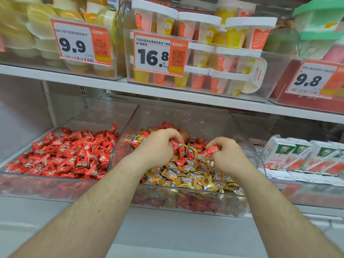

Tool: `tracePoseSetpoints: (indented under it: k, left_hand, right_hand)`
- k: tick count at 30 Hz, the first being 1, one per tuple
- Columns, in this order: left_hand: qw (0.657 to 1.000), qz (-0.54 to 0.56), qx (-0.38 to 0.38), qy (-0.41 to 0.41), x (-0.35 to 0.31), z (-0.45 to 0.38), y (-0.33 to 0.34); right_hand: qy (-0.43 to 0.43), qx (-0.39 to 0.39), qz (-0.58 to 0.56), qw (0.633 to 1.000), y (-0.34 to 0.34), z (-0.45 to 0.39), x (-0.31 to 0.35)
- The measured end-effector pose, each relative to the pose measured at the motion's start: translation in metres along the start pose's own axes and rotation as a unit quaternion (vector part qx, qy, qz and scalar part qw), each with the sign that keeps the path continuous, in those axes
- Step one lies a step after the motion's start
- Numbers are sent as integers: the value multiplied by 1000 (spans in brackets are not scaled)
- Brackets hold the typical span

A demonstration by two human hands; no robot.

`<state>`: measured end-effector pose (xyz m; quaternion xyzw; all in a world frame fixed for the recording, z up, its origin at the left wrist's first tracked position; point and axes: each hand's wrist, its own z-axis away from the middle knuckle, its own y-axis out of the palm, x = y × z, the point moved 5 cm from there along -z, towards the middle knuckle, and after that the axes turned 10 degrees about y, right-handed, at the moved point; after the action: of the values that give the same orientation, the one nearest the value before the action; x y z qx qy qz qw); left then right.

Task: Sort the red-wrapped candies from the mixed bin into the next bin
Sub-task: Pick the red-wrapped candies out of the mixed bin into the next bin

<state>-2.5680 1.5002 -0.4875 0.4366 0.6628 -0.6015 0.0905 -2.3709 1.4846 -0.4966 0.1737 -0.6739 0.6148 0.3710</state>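
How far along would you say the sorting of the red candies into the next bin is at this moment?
Done: the left bin already holds a full layer of red candies. In hand: both hands, left and right, pinch red-wrapped pieces in the mixed bin. Left: red wrappers still show among the gold candies, so it is not finished.

Open air lies above the mixed bin (186,207) at frame centre and the red bin (46,185) to its left. A clear dividing wall (122,138) rises between them; a hand must pass over it. The upper shelf (167,95) caps the room overhead. Cartons (301,157) crowd the right.
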Motion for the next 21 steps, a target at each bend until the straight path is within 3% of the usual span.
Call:
tracePoseSetpoints:
  k: [4, 8, 11, 15, 19, 21]
  left_hand:
    - [998, 11, -13, -62, 7, -2, -11]
    - [995, -53, -26, -74, 8, -6, -11]
    - [982, -182, -31, -40, 8, -14, -4]
    - [950, -292, 93, -66, 12, -22, 16]
    - [930, -328, 135, -95, 20, -24, 20]
    - [933, -322, 133, -93, 20, -23, 18]
  right_hand:
    - [48, -50, -94, 993, -6, -4, -3]
    - [60, -29, -120, 991, -1, -8, 0]
    - [30, 10, -55, 998, 14, -9, 10]
    - [-35, 81, 102, 991, 39, -11, 21]
    - [-85, 163, 192, 964, 60, -6, 24]
    - [-81, 159, 193, 965, 60, -7, 22]
